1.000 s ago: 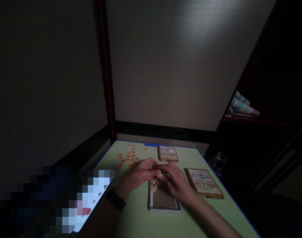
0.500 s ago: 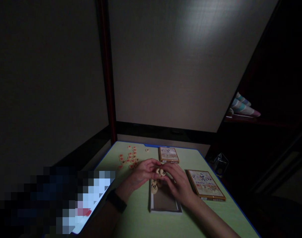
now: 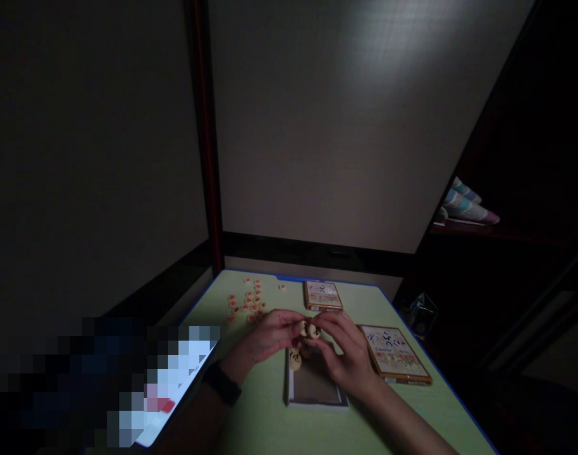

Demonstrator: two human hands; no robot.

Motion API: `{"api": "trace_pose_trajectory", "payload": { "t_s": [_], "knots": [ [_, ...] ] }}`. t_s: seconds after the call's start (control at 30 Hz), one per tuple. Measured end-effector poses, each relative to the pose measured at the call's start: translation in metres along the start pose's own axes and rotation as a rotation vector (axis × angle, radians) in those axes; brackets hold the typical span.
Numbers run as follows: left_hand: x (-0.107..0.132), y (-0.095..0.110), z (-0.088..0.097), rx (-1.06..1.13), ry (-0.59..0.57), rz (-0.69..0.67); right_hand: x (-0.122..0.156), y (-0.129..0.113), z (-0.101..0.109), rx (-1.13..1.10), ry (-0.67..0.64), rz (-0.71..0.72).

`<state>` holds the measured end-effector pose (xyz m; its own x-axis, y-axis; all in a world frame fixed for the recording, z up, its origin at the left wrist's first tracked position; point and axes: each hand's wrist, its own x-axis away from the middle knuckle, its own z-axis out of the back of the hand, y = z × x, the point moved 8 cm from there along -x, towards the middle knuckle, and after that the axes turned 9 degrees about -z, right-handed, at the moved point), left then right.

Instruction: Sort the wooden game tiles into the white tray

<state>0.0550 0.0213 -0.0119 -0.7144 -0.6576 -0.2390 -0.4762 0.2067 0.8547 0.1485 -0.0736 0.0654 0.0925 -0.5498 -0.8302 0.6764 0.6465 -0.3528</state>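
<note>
My left hand, with a dark band at the wrist, and my right hand meet above an open box tray. Between their fingertips are round, pale Chinese chess pieces with dark markings. Both hands are closed on them; how many pieces each one grips is partly hidden by the fingers. Below, more dark-marked pieces lie at the left side of the tray, some covered by my hands.
Loose pieces, mostly red-marked, lie scattered on the green table at the far left. One chess box lies at the back, another box at the right. A wall rises behind.
My hands have shifted slightly, and the fingers of my right hand are more bent over the pieces. The held pieces have turned a little. The boxes and scattered pieces stay put.
</note>
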Motion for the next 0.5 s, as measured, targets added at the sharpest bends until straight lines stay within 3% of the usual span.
{"api": "trace_pose_trajectory", "payload": {
  "t_s": [0.13, 0.5],
  "knots": [
    [0.001, -0.004, -0.006, -0.012, -0.049, 0.044, 0.003, -0.004, -0.006, -0.012, -0.035, 0.033],
    [-0.001, -0.001, -0.002, 0.003, -0.058, -0.021, 0.006, -0.002, -0.016, -0.044, -0.09, 0.023]
  ]
}}
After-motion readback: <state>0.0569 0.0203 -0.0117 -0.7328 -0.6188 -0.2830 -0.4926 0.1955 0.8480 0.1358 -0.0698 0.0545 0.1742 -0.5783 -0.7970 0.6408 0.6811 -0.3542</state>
